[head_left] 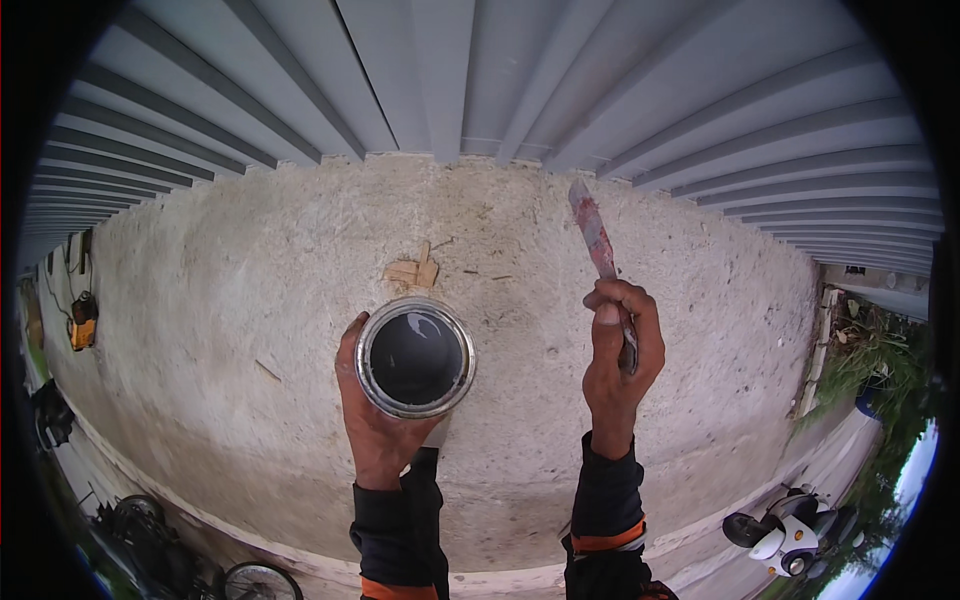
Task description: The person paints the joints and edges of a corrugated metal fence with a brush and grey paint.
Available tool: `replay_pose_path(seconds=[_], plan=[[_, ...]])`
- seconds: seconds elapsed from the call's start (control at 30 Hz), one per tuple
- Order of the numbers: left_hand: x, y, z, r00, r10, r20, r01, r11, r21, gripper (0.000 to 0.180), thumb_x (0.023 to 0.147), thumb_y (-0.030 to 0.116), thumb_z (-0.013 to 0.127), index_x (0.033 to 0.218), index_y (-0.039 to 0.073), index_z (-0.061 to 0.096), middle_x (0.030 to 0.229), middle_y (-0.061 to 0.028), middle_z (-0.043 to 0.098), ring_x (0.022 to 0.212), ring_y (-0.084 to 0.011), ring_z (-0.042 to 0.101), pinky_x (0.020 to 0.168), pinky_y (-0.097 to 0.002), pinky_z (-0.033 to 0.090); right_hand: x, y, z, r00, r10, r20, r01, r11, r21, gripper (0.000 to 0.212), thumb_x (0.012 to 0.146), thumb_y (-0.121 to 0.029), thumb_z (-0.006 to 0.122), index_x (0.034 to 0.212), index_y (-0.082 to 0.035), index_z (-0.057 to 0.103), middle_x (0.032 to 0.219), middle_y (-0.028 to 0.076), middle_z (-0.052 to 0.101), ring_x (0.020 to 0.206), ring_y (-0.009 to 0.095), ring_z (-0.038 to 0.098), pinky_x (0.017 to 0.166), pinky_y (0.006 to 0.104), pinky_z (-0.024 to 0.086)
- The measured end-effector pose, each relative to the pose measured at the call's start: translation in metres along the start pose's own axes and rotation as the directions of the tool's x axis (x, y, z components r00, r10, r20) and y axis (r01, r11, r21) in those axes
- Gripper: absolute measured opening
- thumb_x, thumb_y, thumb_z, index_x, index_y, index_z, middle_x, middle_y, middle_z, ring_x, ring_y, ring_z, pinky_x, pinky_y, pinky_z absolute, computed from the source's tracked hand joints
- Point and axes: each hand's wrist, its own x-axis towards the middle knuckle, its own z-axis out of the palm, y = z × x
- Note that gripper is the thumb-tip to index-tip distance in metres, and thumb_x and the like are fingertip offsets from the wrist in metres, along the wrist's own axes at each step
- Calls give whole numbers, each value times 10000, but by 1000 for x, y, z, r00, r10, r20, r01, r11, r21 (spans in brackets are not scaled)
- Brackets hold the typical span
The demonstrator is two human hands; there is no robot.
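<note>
Open can [414, 411], grey liquid [415, 365] inside, red-stained scraper [594, 230] pointing away

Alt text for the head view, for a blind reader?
The left hand holds an open can of gray liquid; the right hand holds a red-stained, flat-bladed tool, blade pointing away. Beyond rough ground stand ribbed gray panels.

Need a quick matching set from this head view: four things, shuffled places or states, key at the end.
1. Open can
2. Narrow-bladed tool
3. Tan scraps
4. Scooter

A. In the right hand, smeared red
B. White-bodied, lower right of the view
C. In the left hand, dark grey inside
D. Lying on the ground

Pairs: 1-C, 2-A, 3-D, 4-B
</note>
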Motion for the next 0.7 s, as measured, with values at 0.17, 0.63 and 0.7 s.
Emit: replay_pose_path(seconds=[0.17, 0.63, 0.7], plan=[[-4, -1, -8, 992, 126, 20, -125, 932, 341, 1247, 618, 152, 1040, 1612, 44, 295, 1550, -148, 468, 1427, -291, 519, 1230, -420, 434, -46, -44, -19, 991, 130, -19, -121, 958, 259, 255, 1035, -189, 685, 1198, 0, 633, 991, 146, 717, 882, 198, 689, 812, 321, 529], [-30, -6, -26, 980, 196, -24, -176, 924, 340, 1311, 609, 57, 1027, 1639, 63, 216, 1507, -141, 528, 1360, -255, 595, 1157, -397, 541, -48, -122, -45, 877, -138, 459, 70, 984, 163, 355, 747, -11, 880, 1086, -3, 775, 981, 160, 765, 849, 259, 776, 671, 349, 608], [-34, -4, -27, 974, 225, -39, -198, 917, 345, 1303, 605, 94, 1038, 1635, 59, 241, 1537, -145, 504, 1382, -265, 580, 1177, -396, 515, -41, -135, -46, 808, -158, 568, 129, 987, 92, 365, 749, -6, 886, 1096, -16, 772, 985, 143, 763, 830, 238, 769, 660, 358, 611]])
